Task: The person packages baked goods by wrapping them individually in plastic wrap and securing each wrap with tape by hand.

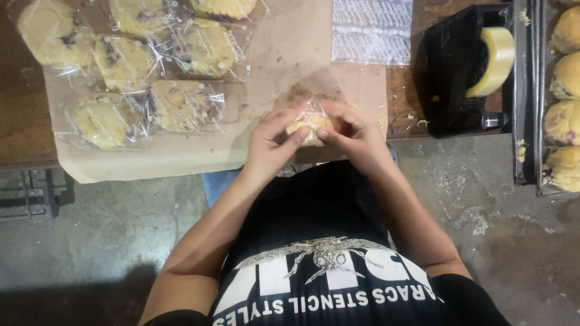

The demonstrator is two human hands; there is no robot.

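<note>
Nearest: black printed shirt and both forearms, over grey concrete floor. At the near table edge, left hand and right hand closed together around one pale yellow cookie, held between the fingertips in clear plastic wrap, just above the brown paper sheet. Both hands gripping narrowly, thumbs pressed at the cookie's near side. Cookie located centre of scene, at the paper's near right portion.

Further left on the paper: group of wrapped cookies in clear film, seven visible, laid in loose rows, some touching, reaching to the far edge of view. Dark specks visible in several.

Far, centre right: stack of clear bags lying partly on the paper. Right of that, on the wooden table: black tape dispenser with a roll of clear tape. Far right: dark metal tray holding unwrapped cookies in a column. Crumbs scattered on table between paper and dispenser.
</note>
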